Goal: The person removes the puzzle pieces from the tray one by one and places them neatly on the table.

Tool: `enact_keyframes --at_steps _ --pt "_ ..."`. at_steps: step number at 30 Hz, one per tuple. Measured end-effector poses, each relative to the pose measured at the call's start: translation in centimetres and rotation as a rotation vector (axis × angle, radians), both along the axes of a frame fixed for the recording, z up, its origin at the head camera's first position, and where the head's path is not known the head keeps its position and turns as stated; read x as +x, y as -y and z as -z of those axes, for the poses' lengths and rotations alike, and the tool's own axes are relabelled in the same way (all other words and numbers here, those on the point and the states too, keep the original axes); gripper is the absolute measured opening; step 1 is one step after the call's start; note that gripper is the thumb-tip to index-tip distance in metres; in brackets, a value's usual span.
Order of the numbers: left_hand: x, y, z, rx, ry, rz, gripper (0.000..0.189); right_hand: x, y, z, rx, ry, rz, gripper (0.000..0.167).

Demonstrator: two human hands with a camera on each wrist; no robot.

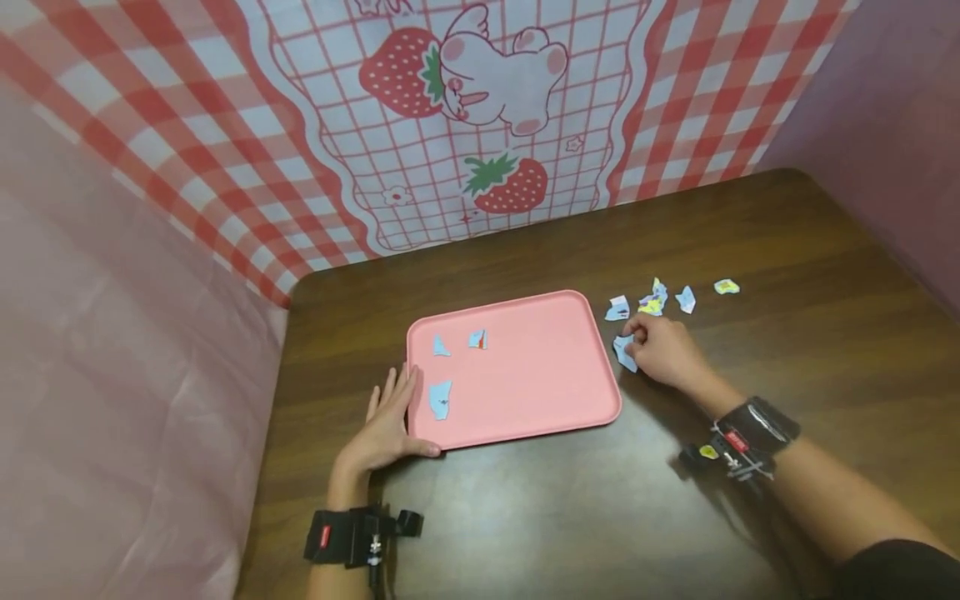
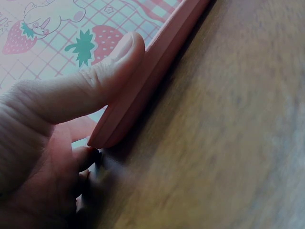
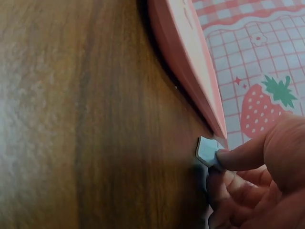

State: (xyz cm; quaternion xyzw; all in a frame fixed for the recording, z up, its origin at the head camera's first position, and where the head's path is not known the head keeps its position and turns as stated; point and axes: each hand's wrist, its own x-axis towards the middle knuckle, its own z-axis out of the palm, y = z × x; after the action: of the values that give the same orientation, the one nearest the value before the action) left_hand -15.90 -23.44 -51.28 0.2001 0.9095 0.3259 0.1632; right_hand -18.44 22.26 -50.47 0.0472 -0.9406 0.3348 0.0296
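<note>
My right hand pinches a light-blue puzzle piece between thumb and fingers, just off the right side of the pink tray. In the right wrist view this piece looks thin and angular, tilted near the tray's rim. My left hand rests at the tray's near left corner. Its fingers lie fairly straight along the left side, and the thumb lies against the rim. Inside the tray are three pieces: a small blue one, one with a red mark and a larger blue one.
Beyond my right hand lie more pieces on the brown table: a blue and white one, a yellow and purple cluster, a pale one and a yellow one. A strawberry-print cloth hangs behind the table.
</note>
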Motion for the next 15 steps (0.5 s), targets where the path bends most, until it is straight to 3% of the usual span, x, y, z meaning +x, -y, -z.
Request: enact_keyframes --at_steps 5,15 --pt "0.08 0.22 0.01 -0.008 0.006 0.008 0.134 0.21 0.42 -0.06 0.074 -0.015 -0.019 0.012" --pt "-0.37 0.39 -0.16 -0.01 -0.003 0.005 0.133 -0.18 0.62 -0.22 0.119 -0.021 -0.054 0.013"
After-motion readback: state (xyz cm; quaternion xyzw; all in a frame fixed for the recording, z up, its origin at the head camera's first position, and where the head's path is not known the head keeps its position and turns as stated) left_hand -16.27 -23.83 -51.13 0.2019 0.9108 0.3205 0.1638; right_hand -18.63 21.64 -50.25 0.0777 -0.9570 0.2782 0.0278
